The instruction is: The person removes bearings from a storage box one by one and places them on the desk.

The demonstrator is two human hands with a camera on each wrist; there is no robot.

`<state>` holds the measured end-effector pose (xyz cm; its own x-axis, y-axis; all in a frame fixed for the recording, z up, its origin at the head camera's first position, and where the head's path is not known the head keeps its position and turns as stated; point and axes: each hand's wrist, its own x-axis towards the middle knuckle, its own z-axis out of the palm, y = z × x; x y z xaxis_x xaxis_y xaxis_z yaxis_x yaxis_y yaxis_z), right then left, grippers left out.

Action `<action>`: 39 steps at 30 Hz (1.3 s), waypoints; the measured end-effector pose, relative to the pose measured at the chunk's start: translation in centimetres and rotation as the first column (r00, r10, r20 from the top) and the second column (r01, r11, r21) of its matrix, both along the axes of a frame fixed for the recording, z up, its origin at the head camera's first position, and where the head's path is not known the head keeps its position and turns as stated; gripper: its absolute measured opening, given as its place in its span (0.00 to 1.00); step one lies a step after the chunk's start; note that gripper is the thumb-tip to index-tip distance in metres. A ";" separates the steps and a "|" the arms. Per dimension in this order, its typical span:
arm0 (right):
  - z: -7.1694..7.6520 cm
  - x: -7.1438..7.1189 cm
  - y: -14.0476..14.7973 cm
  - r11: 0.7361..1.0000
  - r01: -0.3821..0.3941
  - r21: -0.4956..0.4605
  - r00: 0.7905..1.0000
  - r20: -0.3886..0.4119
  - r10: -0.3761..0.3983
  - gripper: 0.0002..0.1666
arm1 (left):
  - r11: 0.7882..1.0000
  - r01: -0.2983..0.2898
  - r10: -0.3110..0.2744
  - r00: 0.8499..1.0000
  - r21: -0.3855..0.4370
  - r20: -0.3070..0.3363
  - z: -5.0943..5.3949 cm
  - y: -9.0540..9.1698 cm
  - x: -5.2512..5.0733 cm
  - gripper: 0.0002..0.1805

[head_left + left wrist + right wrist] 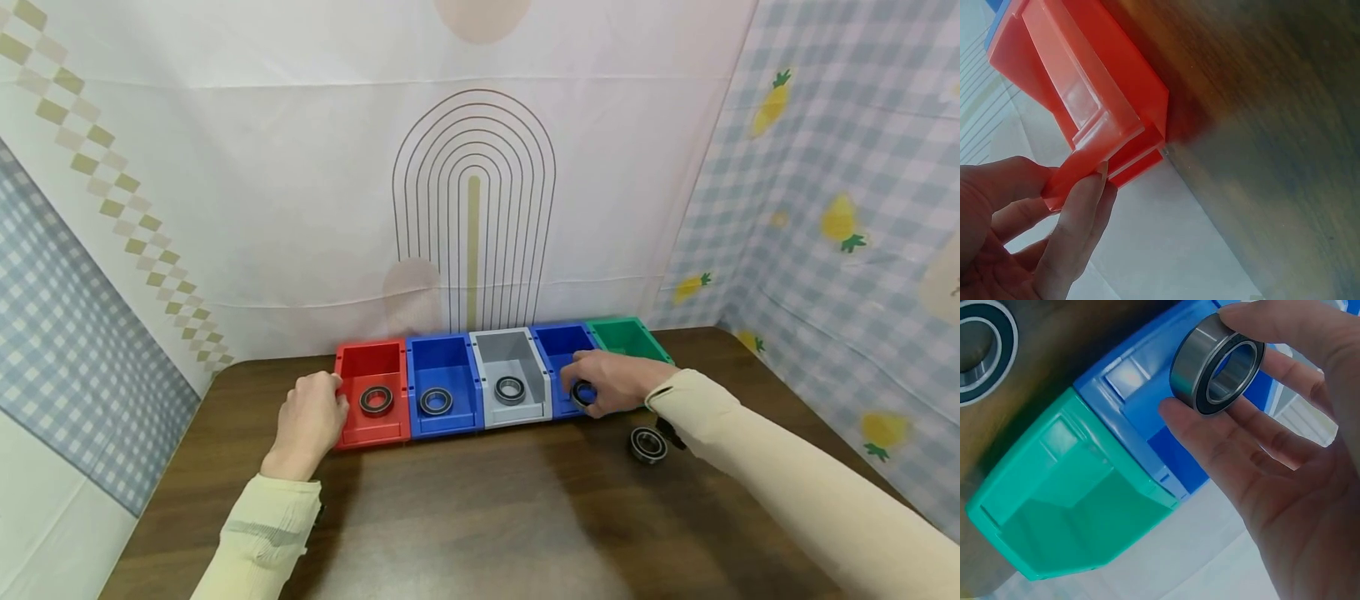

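Right hand (1291, 487) pinches, at its fingertips, a likely heavy, stiff, slick bearing (1197, 372), best rim-held; left hand (306, 417) grips a red bin (372, 362).

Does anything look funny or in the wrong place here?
One metal ring lies on the table, looking left out: three sit in bins and the right hand holds another. Nothing looks spilled or broken.

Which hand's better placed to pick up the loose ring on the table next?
Right hand, likely: nearer the loose ring, though first it must release the held ring. Left hand grips the red bin, farther off.
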<state>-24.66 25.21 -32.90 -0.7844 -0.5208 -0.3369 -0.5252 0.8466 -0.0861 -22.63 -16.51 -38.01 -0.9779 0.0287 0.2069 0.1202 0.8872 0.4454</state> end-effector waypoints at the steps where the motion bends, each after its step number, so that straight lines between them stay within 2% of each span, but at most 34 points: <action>1: -0.1 0.2 -0.1 1.000 -0.008 -0.003 1.000 -0.004 0.008 0.20 | 1.000 0.000 0.000 1.000 0.000 0.003 0.0 0.0 0.0 0.06; 16: -1.4 3.0 0.1 0.997 -0.038 -0.062 0.999 -0.021 0.037 0.21 | 1.000 -0.003 0.003 1.000 0.001 0.015 -0.1 -0.1 -0.1 0.07; 23: -2.9 3.9 1.1 0.995 -0.019 -0.093 1.000 -0.004 0.019 0.20 | 1.000 0.000 0.000 1.000 0.000 0.007 -0.2 -0.1 -0.1 0.06; 30: -4.6 4.4 1.5 0.993 0.001 -0.120 1.000 0.011 0.000 0.20 | 1.000 -0.001 0.001 1.000 -0.003 0.010 -0.1 -0.1 -0.1 0.06; 39: -6.1 4.5 2.0 0.979 -0.055 -0.196 0.998 -0.006 0.055 0.20 | 1.000 -0.003 0.003 1.000 -0.005 0.022 -0.1 -0.2 -0.1 0.06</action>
<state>-20.18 27.19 -39.03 -0.7529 -0.6188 -0.2242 -0.5703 0.7834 -0.2470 -22.74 -16.72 -38.16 -0.9823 0.0266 0.1855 0.1079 0.8897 0.4435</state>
